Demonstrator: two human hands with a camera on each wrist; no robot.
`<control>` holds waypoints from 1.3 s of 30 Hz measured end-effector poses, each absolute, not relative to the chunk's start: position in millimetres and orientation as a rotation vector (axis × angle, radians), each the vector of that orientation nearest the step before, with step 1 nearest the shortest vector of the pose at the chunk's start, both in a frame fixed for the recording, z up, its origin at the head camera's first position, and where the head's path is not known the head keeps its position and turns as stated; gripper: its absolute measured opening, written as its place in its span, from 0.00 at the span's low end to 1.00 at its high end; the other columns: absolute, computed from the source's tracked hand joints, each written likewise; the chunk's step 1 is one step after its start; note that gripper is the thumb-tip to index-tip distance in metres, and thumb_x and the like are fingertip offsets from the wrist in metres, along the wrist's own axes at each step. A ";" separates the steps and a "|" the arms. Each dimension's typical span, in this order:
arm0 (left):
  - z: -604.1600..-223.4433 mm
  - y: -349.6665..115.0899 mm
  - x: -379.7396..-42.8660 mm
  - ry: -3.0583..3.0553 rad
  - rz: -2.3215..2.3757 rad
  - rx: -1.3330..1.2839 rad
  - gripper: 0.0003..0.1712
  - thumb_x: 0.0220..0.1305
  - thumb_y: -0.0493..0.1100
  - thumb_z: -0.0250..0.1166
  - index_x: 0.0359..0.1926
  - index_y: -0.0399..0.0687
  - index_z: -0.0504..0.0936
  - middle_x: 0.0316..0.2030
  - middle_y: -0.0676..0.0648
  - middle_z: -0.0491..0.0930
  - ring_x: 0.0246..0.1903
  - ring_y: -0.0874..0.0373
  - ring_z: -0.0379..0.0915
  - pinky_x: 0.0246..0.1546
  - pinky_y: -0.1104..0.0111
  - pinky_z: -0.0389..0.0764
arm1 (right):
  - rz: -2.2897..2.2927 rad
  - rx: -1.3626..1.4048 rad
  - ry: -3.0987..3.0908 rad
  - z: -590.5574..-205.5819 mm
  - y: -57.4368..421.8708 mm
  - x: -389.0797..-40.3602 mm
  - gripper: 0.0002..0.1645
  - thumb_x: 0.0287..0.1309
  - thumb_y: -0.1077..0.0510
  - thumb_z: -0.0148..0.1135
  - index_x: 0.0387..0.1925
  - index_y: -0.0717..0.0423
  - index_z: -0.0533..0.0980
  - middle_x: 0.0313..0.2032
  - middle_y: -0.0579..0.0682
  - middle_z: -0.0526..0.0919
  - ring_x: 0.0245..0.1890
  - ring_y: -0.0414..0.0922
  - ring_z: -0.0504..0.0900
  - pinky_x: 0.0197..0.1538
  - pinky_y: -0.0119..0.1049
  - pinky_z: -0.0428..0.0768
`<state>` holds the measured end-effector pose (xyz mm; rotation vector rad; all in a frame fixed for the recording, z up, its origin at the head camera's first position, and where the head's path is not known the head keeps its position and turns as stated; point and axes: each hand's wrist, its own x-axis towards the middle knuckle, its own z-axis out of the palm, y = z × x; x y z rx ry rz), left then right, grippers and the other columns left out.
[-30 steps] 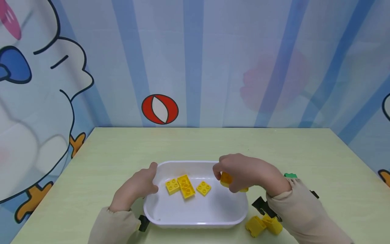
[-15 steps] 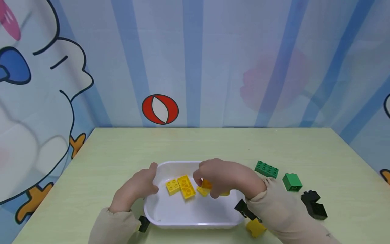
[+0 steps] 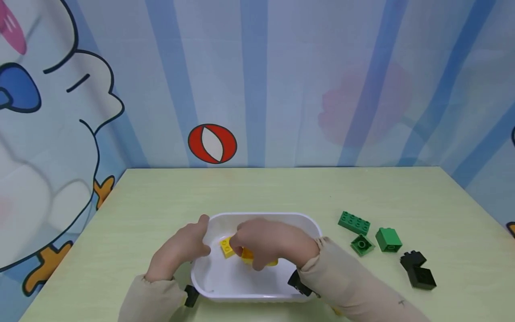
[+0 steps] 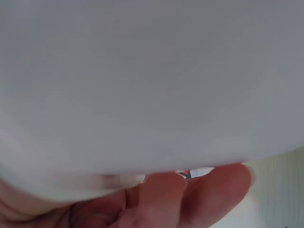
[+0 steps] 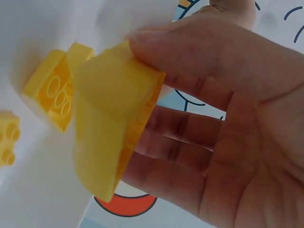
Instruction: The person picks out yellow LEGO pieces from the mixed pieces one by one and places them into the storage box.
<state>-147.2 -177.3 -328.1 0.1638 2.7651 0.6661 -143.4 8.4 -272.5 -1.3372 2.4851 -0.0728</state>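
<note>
My left hand (image 3: 181,241) grips the left end of a white plastic tray (image 3: 249,297), its thumb over the rim. In the left wrist view the tray wall (image 4: 152,85) fills most of the picture, with curled fingers (image 4: 213,194) along its outer side. Over the tray's middle, my right hand (image 3: 271,241) pinches a yellow toy brick (image 5: 104,104) with sloped sides between thumb and fingertips. Behind that brick, a yellow brick with its hollow underside showing (image 5: 50,90) lies in the tray, near a studded yellow brick (image 5: 7,137). My right hand covers part of this group in the head view.
Right of the tray lie a long green brick (image 3: 354,222), a small green brick (image 3: 362,245) and a green block (image 3: 388,240). Farther right are black bricks (image 3: 421,278). A yellow brick (image 3: 337,311) peeks out under my right sleeve. A printed curtain (image 3: 281,89) stands behind the table.
My right hand has moved left across the tray with the yellow brick, from its right side to the middle. Green and black bricks behind the arm came into view. My left hand stayed put.
</note>
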 end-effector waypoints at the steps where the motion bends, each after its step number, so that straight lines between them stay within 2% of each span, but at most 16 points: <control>1: -327.9 -177.0 -147.1 2.765 0.671 0.172 0.34 0.49 0.33 0.62 0.55 0.33 0.56 0.37 0.38 0.74 0.29 0.53 0.70 0.30 0.63 0.78 | -0.075 -1.345 2.482 -273.7 6.7 -143.3 0.13 0.37 0.66 0.66 0.27 0.50 0.74 0.24 0.42 0.69 0.28 0.39 0.67 0.29 0.26 0.69; 9: -327.5 -179.7 -146.9 2.772 0.685 0.205 0.31 0.49 0.32 0.61 0.53 0.34 0.57 0.32 0.41 0.72 0.26 0.54 0.69 0.28 0.64 0.76 | -0.020 -1.468 2.440 -282.0 -7.0 -144.1 0.13 0.35 0.67 0.65 0.24 0.48 0.72 0.22 0.41 0.68 0.25 0.37 0.67 0.27 0.25 0.67; 16: -327.9 -180.5 -146.8 2.770 0.701 0.184 0.33 0.49 0.33 0.61 0.55 0.33 0.56 0.35 0.40 0.73 0.27 0.54 0.69 0.28 0.64 0.77 | -0.005 -1.522 2.372 -282.8 -15.0 -144.2 0.14 0.36 0.66 0.65 0.26 0.48 0.73 0.24 0.40 0.69 0.25 0.37 0.67 0.27 0.24 0.68; 25: -328.5 -179.7 -146.7 2.791 0.686 0.219 0.32 0.49 0.33 0.61 0.54 0.33 0.57 0.34 0.40 0.73 0.26 0.54 0.69 0.26 0.64 0.76 | 0.007 -1.504 2.318 -284.4 -19.6 -143.5 0.14 0.38 0.64 0.66 0.29 0.47 0.74 0.25 0.40 0.70 0.27 0.37 0.68 0.27 0.24 0.69; 32: -327.8 -179.5 -146.2 2.793 0.685 0.219 0.35 0.48 0.34 0.63 0.55 0.32 0.56 0.37 0.39 0.74 0.29 0.53 0.69 0.31 0.62 0.78 | 0.050 -1.581 2.271 -284.9 -25.5 -142.5 0.13 0.38 0.65 0.64 0.28 0.48 0.73 0.24 0.41 0.70 0.27 0.37 0.67 0.27 0.24 0.67; 39: -328.0 -179.2 -146.8 2.802 0.651 0.221 0.37 0.48 0.39 0.65 0.55 0.31 0.57 0.36 0.39 0.74 0.31 0.53 0.69 0.33 0.61 0.77 | 0.087 -1.639 2.201 -287.7 -30.5 -142.3 0.15 0.39 0.66 0.64 0.31 0.47 0.74 0.25 0.40 0.72 0.27 0.38 0.68 0.29 0.23 0.66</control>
